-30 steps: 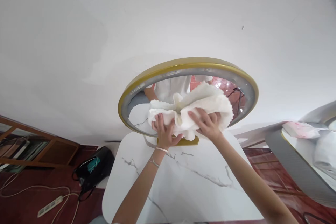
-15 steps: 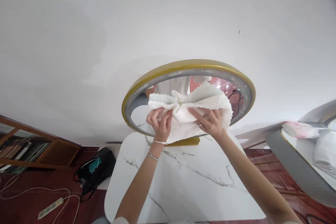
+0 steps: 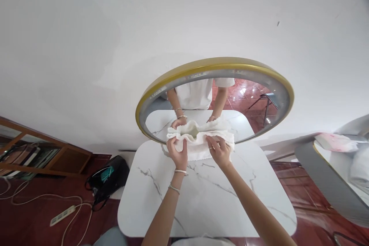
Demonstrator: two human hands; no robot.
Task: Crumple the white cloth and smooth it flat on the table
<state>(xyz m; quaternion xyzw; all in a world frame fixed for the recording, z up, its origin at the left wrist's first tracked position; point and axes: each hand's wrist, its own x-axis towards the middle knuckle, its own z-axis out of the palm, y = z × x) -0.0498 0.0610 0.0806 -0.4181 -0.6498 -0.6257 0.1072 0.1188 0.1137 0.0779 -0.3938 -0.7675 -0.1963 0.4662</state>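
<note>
Cloth (image 3: pixel 198 151), white and creased, grasped by 2 hands (image 3: pixel 178 157) (image 3: pixel 221 154), before gold-rimmed mirror (image 3: pixel 213 100), marbled table (image 3: pixel 201 203) below

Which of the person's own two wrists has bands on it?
The left wrist, circled by two thin, pale bands, behind the left hand gripping the white, wavy-edged cloth. The right wrist shows none.

The one camera, worn on the head, looks forward and down from above the near side of the marble-patterned table (image 3: pixel 207 200). It is near to the left hand (image 3: pixel 178 154) and the right hand (image 3: pixel 220 152), and faces the gold-framed mirror (image 3: pixel 215 98) and the white wall (image 3: pixel 184 15).
</note>
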